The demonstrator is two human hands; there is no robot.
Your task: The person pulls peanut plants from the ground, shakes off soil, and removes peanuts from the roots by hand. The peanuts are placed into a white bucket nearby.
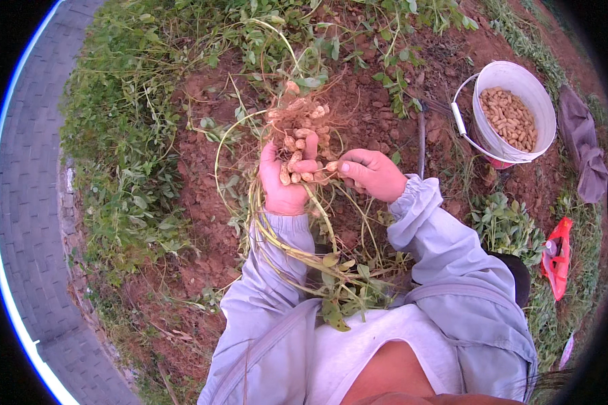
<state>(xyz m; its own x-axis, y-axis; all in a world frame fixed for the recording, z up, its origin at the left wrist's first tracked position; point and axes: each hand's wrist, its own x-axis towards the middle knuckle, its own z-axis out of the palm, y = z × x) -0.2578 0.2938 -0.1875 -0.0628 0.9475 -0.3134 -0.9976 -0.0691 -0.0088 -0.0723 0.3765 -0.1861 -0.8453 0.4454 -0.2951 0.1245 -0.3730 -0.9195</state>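
Note:
My left hand (286, 190) is turned palm up and holds the root end of an uprooted peanut plant. Clustered peanut pods (295, 161) lie across its palm and fingers, with thin brown roots (304, 117) spreading beyond them. From there the plant's yellow-green stems (283, 248) bend back over my left forearm, ending in leaves near my lap. Just to the right, my right hand (372, 174) pinches a single peanut pod (332, 166) between thumb and forefinger. Whether that pod is still joined to the roots is hard to tell.
A white plastic bucket (544, 109) with loose peanuts (506, 119) stands at the right, its handle toward me. Beside it lies a dark cloth (582, 147). Nearer me is a red bag (560, 258). Peanut foliage (126, 152) covers the left, bordered by a paved path (30, 177).

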